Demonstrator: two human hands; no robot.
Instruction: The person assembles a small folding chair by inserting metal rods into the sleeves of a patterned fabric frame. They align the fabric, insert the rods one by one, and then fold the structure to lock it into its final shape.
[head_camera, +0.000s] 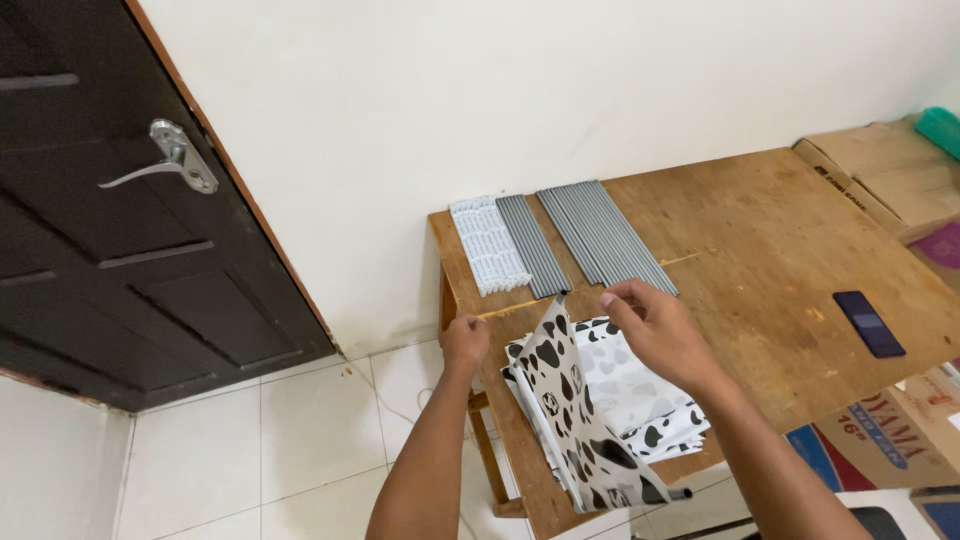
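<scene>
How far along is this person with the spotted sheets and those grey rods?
Laid out ready: grey rods in rows beside a white bundle at the table's far edge. In hand: the right hand lifts a cow-patterned sheet by its top edge; the left hand rests by the table's edge. Left: a stack of patterned sheets lies underneath, and no sheet looks joined to a rod yet.
</scene>
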